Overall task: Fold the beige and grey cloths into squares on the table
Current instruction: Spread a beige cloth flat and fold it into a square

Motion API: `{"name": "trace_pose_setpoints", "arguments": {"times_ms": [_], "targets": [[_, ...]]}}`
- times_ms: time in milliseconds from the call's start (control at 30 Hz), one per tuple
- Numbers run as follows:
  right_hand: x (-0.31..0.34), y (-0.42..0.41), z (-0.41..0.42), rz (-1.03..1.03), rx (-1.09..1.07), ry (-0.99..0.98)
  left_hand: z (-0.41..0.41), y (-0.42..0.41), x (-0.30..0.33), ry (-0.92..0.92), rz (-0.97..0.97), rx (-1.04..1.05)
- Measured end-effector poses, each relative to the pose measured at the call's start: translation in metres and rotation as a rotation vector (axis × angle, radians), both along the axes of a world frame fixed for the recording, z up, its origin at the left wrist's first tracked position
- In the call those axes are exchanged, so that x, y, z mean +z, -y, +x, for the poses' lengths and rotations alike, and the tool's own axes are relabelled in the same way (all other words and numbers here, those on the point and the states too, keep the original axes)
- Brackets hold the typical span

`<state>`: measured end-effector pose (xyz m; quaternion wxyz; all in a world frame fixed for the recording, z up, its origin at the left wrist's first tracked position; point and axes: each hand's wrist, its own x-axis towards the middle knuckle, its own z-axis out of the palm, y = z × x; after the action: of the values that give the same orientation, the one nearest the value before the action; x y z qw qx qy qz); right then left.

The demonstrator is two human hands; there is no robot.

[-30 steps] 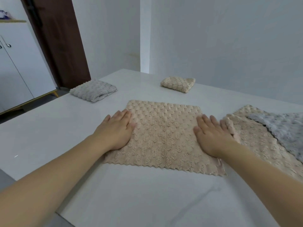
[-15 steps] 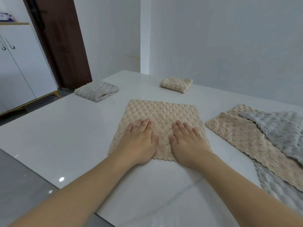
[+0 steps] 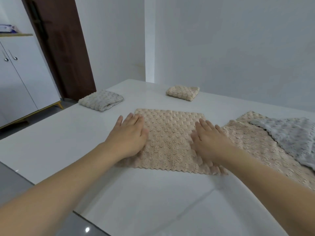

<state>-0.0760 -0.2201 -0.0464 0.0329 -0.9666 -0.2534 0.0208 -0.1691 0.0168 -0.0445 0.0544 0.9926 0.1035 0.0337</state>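
Pressing flat with both palms, I have the beige cloth (image 3: 170, 142) spread on the table (image 3: 153, 201) in front of me. My left hand (image 3: 127, 138) lies on its left edge, fingers straight and together, partly over the bare tabletop. My right hand (image 3: 208, 142) lies on the right side, fingers likewise extended, gripping nothing. I judge the hands sit wide apart like this to smooth the layer out toward its sides, so the next fold lands on a flat sheet.

Just right of my right hand lies another beige cloth (image 3: 255, 147), unfolded, with a grey cloth (image 3: 289, 133) lapped over its far corner; both wait their turn, close enough to drag in. At the far side a folded grey square (image 3: 102, 100) and a folded beige square (image 3: 183, 92) sit well apart, which I take as finished pieces parked out of the working area.
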Motion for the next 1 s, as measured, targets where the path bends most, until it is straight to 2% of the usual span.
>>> {"name": "trace_pose_setpoints", "arguments": {"times_ms": [100, 200, 300, 367, 667, 867, 933, 1000], "targets": [[0.014, -0.041, 0.033, 0.097, 0.100, 0.019, 0.044, 0.004, 0.017, 0.108, -0.058, -0.080], [0.010, -0.076, 0.068, 0.077, 0.102, 0.001, 0.090, 0.008, 0.009, 0.121, -0.105, -0.098], [-0.019, -0.088, 0.082, 0.010, 0.043, -0.034, 0.116, 0.009, -0.023, 0.025, -0.075, -0.048], [-0.032, -0.086, 0.086, 0.035, 0.022, -0.043, 0.122, 0.007, -0.036, -0.015, -0.069, -0.022], [-0.027, -0.069, 0.091, 0.025, 0.060, -0.061, 0.120, -0.007, -0.034, -0.037, -0.068, -0.045], [-0.010, -0.009, 0.095, -0.176, -0.132, -0.088, 0.098, -0.054, -0.017, -0.164, 0.019, 0.219], [0.002, -0.014, 0.084, -0.208, -0.134, -0.018, 0.093, -0.041, -0.002, -0.102, 0.048, 0.231], [0.004, -0.028, 0.060, -0.111, -0.032, 0.039, 0.077, -0.012, 0.005, 0.032, 0.008, 0.115]]}}
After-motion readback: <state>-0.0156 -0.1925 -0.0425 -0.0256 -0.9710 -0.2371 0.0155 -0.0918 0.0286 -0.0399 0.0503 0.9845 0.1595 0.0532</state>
